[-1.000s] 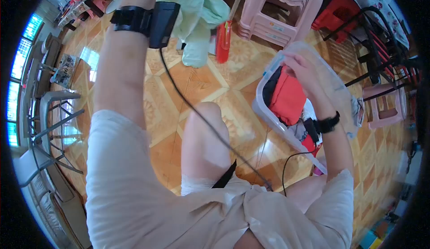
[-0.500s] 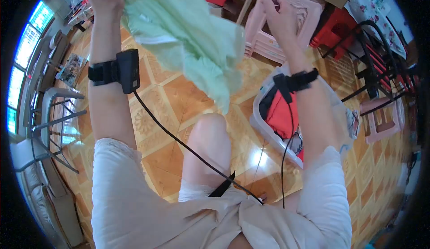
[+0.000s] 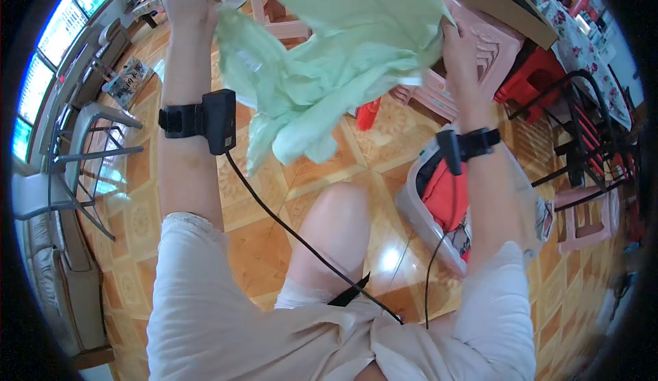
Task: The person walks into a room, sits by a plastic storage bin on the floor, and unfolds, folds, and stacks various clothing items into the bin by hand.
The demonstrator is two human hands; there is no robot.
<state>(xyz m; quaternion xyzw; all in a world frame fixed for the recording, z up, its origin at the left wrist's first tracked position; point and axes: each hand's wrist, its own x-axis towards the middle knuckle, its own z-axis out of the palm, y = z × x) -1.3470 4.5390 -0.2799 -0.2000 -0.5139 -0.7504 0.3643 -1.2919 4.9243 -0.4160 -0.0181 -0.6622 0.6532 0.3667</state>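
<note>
A thin, light green garment [image 3: 336, 58] hangs spread and crumpled in front of me, between my two hands; its exact kind cannot be made out. At the top left, my left hand [image 3: 184, 0] is closed on the garment's upper left part, with the fingers partly cut off by the frame. On the other side my right hand [image 3: 460, 52] pinches the garment's right edge, thumb and fingers together. Below my right forearm a whitish plastic bin [image 3: 419, 224] holds folded clothes, among them a red cloth [image 3: 445, 196].
Pink plastic stools [image 3: 490, 45] stand beyond my right hand, beside a cardboard box [image 3: 510, 7] and a red stool [image 3: 531, 82]. A black metal chair [image 3: 589, 127] is at the right. Grey chairs [image 3: 92, 141] and a sofa [image 3: 68, 271] line the left. Cables run from both wrist straps.
My right hand, earlier apart from the garment, now grips its right edge. The garment is raised and spread wider, and the view has shifted slightly.
</note>
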